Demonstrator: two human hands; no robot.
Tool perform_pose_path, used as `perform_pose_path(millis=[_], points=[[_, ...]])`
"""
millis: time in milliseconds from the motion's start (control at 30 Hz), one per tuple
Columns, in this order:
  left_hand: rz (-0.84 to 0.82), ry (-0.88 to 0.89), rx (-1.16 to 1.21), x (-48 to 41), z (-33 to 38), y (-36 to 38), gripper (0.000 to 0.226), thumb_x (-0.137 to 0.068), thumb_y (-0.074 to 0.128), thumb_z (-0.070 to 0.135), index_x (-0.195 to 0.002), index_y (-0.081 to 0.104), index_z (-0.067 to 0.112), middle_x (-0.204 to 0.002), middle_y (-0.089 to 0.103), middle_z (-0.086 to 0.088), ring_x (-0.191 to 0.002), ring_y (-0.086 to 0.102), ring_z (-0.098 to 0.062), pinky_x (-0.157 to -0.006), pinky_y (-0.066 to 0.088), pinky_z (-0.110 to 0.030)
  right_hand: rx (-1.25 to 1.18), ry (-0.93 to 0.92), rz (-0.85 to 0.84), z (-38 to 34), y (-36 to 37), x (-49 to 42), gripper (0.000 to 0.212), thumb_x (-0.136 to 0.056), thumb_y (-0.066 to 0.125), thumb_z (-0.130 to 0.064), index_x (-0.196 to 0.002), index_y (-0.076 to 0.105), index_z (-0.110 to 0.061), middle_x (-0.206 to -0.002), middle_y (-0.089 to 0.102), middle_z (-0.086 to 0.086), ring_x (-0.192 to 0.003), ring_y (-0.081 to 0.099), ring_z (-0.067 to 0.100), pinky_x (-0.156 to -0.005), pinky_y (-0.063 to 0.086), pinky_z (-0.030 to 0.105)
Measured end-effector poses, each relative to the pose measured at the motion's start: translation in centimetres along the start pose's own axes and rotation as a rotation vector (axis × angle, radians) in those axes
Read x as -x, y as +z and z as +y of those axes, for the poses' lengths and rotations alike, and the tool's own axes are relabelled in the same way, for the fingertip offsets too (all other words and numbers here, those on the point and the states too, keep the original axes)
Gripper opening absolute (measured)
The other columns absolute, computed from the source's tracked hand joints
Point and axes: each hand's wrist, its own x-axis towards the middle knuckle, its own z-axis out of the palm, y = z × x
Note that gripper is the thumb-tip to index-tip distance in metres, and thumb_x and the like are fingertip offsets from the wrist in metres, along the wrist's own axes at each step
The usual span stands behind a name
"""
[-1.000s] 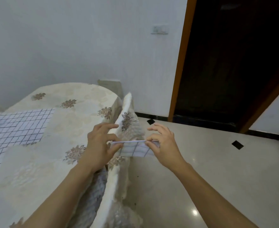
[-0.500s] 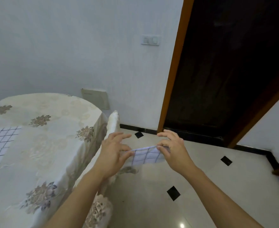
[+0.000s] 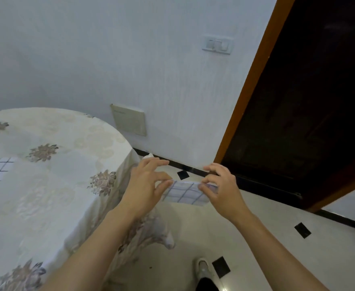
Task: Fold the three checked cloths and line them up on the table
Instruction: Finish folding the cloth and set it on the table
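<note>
2 hands (image 3: pixel 146 186) (image 3: pixel 223 191), pinch on checked cloth (image 3: pixel 186 193)

A pale, faintly textured white wall (image 3: pixel 88 49) fills the far side. It carries a white double light switch (image 3: pixel 217 44) high up and a beige rectangular panel (image 3: pixel 129 119) lower down, just beyond the round table (image 3: pixel 46 196). The table wears a cream tablecloth patterned with brownish flowers. An orange-brown wooden door frame (image 3: pixel 252 80) borders a dark doorway (image 3: pixel 319 91). Black skirting (image 3: pixel 185 165) runs along the wall's foot above a glossy cream tiled floor (image 3: pixel 256 238) set with small black diamond tiles (image 3: pixel 302 229).
</note>
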Motion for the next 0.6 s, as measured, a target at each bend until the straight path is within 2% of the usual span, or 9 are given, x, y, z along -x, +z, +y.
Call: perform_pose_path(millis=[133, 267, 400, 600], points=[[-0.010, -0.033, -0.130, -4.8, -0.4, 1.9, 0.028, -0.089, 0.052, 0.046, -0.082, 0.075, 0.031, -0.130, 0.059, 0.008, -0.125, 0.046, -0.020, -0.094, 0.043, -0.051, -0.092, -0.109, -0.009, 3.2, 1.2, -6.0, 0.003, -0.083, 0.073, -0.025, -0.085, 0.073, -0.022, -0.127, 0.055, -0.007, -0.127, 0.035, 0.003, -0.102, 0.021, 0.019], [-0.002, -0.135, -0.177, -9.7, -0.3, 3.4, 0.016, -0.090, 0.063, 0.036, -0.084, 0.076, 0.029, -0.133, 0.057, 0.007, -0.127, 0.040, -0.016, -0.097, 0.037, -0.042, -0.127, -0.203, -0.098, 5.6, 1.1, -12.1, 0.003, -0.085, 0.071, -0.027, -0.083, 0.072, -0.025, -0.130, 0.054, -0.008, -0.131, 0.036, 0.009, -0.107, 0.026, 0.033], [0.047, -0.223, -0.211, -13.6, -0.9, 3.9, 0.029, -0.089, 0.051, 0.047, -0.084, 0.075, 0.031, -0.133, 0.056, 0.010, -0.128, 0.040, -0.014, -0.094, 0.039, -0.043, -0.163, -0.298, -0.161, 7.3, 0.7, -18.0, 0.007, -0.084, 0.072, -0.026, -0.077, 0.072, -0.024, -0.129, 0.055, -0.008, -0.131, 0.037, 0.010, -0.106, 0.027, 0.034], [0.110, -0.350, -0.241, -16.8, -4.3, 3.6, 0.033, -0.088, 0.048, 0.051, -0.085, 0.074, 0.032, -0.132, 0.056, 0.014, -0.125, 0.040, -0.012, -0.093, 0.041, -0.047, -0.218, -0.408, -0.264, 7.1, 3.1, -25.6, 0.008, -0.084, 0.072, -0.028, -0.077, 0.070, -0.026, -0.126, 0.057, -0.009, -0.130, 0.040, 0.010, -0.104, 0.028, 0.033]])
